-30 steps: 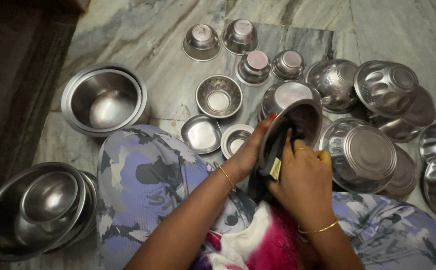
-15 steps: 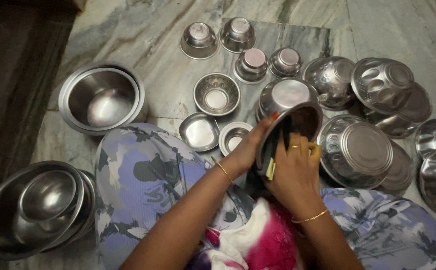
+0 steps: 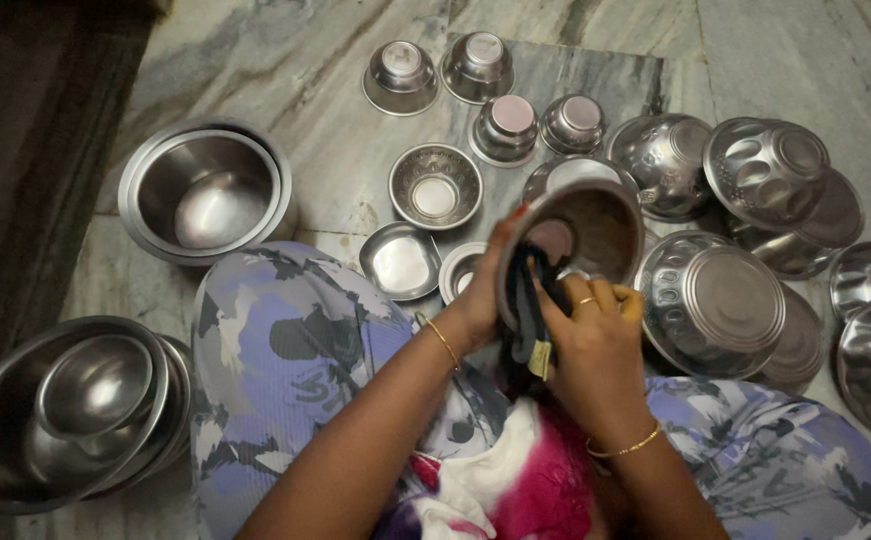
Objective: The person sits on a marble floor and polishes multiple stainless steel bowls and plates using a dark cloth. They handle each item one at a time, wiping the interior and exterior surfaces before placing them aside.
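While the left hand [image 3: 486, 290] grips the steel bowl [image 3: 576, 235] tilted, the right hand [image 3: 591, 345], closed on the dark cloth [image 3: 528, 300], should wipe round its inside wall evenly.

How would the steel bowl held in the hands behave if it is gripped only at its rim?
The steel bowl looks thin and rigid, so probably light. Its polished surface may slip in the left hand. The dark cloth under the right hand hangs floppy.
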